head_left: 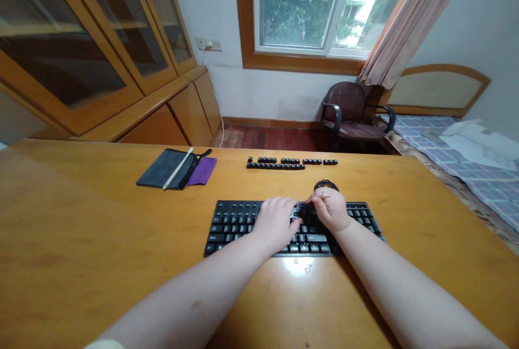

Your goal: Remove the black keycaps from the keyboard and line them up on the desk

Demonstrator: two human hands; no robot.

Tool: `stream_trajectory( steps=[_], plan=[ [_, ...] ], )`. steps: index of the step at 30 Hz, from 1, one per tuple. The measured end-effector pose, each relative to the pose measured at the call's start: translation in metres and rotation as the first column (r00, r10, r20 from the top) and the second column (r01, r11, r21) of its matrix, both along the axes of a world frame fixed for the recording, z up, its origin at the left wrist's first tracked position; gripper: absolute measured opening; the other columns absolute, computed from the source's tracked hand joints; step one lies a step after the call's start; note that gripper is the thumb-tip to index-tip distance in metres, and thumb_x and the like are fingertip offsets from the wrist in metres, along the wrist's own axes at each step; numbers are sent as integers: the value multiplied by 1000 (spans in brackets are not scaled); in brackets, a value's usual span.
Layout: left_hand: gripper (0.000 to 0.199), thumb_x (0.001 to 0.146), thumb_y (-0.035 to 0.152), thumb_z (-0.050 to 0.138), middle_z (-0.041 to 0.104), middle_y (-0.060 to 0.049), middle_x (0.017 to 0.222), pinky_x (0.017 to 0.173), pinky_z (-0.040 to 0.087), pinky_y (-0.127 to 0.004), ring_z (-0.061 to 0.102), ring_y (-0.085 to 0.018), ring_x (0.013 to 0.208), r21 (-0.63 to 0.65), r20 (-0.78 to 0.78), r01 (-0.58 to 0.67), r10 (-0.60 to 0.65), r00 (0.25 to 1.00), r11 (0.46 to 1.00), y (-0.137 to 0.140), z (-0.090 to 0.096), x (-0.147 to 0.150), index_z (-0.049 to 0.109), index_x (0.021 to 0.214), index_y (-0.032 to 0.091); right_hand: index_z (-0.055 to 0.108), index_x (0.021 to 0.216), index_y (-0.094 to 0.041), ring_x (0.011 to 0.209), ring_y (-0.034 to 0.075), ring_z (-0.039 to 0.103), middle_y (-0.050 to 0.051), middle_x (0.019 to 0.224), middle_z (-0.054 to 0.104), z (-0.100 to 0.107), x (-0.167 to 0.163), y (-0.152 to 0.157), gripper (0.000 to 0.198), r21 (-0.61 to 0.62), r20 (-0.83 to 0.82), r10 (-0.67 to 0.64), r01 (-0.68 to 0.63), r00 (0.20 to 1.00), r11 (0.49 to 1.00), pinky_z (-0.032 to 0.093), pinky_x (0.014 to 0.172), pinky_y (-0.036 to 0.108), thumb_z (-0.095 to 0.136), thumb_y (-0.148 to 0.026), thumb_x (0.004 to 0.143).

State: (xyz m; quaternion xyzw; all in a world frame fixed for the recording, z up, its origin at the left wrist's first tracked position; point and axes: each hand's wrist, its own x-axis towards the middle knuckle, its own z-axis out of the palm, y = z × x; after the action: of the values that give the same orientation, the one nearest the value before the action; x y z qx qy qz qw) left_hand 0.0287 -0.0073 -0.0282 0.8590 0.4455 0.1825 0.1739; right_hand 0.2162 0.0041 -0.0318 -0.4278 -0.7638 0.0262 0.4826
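A black keyboard [227, 228] lies on the wooden desk in front of me. My left hand [276, 222] rests palm down on its middle, fingers stretched forward over the upper keys and the thumb apart. Just to the right, my right hand [329, 208] is closed above the upper key rows, thumb and fingers pinched together. Whatever is between those fingertips is small or hidden; I cannot make it out. Directly behind the right hand shows part of a black coil [326, 183], perhaps a cable. Loose black keycaps [279, 166] stand in two rows beyond the keyboard.
At the left of the desk [101, 219] lie a dark grey zip pouch [162, 168], a pale thin stick [178, 168] and a purple cloth [205, 170]. Past the far edge are an office chair [348, 106], a bed [458, 143] and a glass-fronted cabinet [133, 89].
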Motion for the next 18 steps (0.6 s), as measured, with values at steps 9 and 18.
stream_trajectory(
  steps=[9, 18],
  plan=[
    [36, 82, 33, 57, 62, -5, 116, 96, 36, -42, 52, -25, 109, -19, 34, -17, 17, 999, 1000, -1, 0, 0, 55, 115, 22, 64, 62, -15, 44, 13, 52, 4, 51, 56, -6, 7, 6, 59, -254, -338, -221, 137, 915, 957, 39, 44, 25, 29, -52, 92],
    [24, 83, 34, 57, 67, -2, 104, 90, 40, -38, 57, -22, 100, -53, 143, -75, 82, 986, 996, 2, 2, -1, 60, 104, 24, 65, 67, -16, 40, 12, 48, 1, 49, 52, -11, 4, 9, 52, -333, -422, -44, -109, 905, 936, 38, 42, 25, 37, -54, 89]
  ],
)
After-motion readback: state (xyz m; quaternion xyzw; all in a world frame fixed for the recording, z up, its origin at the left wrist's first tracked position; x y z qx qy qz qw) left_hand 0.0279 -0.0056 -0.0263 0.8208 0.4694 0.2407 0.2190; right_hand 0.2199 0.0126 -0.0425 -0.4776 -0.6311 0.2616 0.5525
